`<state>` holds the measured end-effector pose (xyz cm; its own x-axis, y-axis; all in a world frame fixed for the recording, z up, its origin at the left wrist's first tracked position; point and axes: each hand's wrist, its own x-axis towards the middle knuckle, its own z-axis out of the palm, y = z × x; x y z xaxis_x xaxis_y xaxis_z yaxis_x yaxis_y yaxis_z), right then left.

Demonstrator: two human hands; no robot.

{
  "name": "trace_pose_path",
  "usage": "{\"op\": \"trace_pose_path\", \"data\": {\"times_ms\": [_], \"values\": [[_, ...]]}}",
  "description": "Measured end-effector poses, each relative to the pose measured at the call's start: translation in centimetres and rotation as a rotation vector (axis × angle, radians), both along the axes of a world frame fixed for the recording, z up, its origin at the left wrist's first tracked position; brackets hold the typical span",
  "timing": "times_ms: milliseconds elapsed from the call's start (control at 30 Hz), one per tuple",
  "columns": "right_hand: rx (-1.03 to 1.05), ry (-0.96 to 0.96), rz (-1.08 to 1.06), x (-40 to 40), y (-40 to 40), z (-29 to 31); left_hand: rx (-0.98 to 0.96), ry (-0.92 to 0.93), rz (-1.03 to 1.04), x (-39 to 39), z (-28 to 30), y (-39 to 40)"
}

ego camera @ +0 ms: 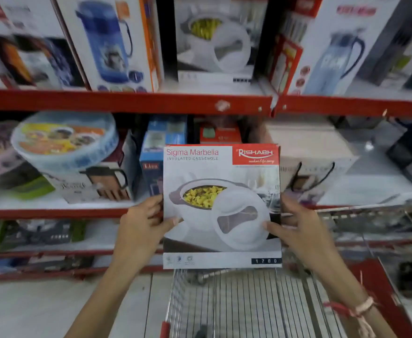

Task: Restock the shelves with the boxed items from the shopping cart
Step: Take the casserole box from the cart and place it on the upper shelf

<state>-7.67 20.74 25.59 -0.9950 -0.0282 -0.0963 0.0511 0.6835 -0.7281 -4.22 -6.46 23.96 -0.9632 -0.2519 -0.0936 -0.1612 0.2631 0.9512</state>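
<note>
I hold a white casserole box (pixel 221 203) upright in front of me, its printed face showing a white casserole with yellow food and a red brand patch at the top right. My left hand (pixel 144 223) grips its left edge and my right hand (pixel 297 228) grips its right edge, thumbs on the front. The box hangs above the wire shopping cart (pixel 244 303), whose basket shows no other box. A matching casserole box (pixel 214 40) stands on the upper red shelf (pixel 127 102) straight ahead.
Flask and jug boxes (pixel 112 42) crowd the upper shelf on both sides. The middle shelf (pixel 53 212) holds a round blue container (pixel 66 140), a blue carton (pixel 161 152) and a pale box with black handles (pixel 310 152). Lower shelves carry dark items. Pale floor lies at the left.
</note>
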Motion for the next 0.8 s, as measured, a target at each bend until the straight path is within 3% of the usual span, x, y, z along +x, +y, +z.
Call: {"op": "trace_pose_path", "data": {"times_ms": [400, 567, 800], "values": [[-0.126, 0.545, -0.015, -7.6, -3.3, 12.2, -0.056, 0.502, 0.116, -7.8, 13.3, -1.3], [-0.198, 0.625, -0.05, -14.4, -3.7, 15.0, -0.106, 0.649, 0.109, -13.4, 17.1, -0.6], [-0.396, 0.632, -0.058, -24.3, -6.2, 13.6, -0.291, 0.701, 0.25, -24.3, 15.1, -2.3]]}}
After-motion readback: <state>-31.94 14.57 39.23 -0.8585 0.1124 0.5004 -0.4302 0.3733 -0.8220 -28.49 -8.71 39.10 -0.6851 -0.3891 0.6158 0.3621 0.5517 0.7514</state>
